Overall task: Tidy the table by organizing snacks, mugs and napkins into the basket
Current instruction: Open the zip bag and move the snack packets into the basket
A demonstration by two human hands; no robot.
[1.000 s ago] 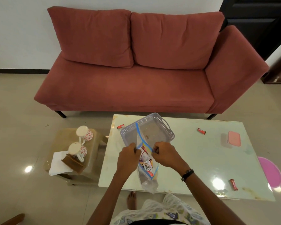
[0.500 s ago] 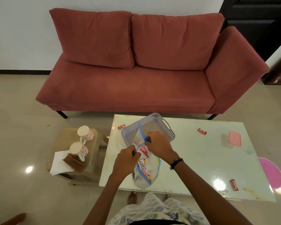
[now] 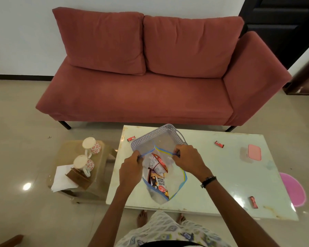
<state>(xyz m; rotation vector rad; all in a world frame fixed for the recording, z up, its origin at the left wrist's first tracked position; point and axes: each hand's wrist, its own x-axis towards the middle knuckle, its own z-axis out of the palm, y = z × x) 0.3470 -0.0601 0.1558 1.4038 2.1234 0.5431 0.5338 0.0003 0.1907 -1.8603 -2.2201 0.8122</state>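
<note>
Snack bag (image 3: 165, 177) held open by both hands over the worktop (image 3: 221, 175).

Left hand (image 3: 130, 169) pinches the bag's blue-edged mouth at one end and right hand (image 3: 189, 160) pinches it at the other, fingers curled, both forearms reaching in from the near edge. The clear bag's long axis runs from its mouth near the basket (image 3: 159, 139) back toward the person, its closed end resting near the worktop's front edge. Inside lie snack packets, one reading "salted peanuts" (image 3: 159, 184). The lilac basket sits just beyond the hands. Small red wrapped snacks (image 3: 219, 144) lie scattered on the worktop, and a pink box (image 3: 255, 152) sits to the right. Two flowered mugs (image 3: 91, 146) and napkins (image 3: 62, 177) rest on a side stool on the left.
</note>
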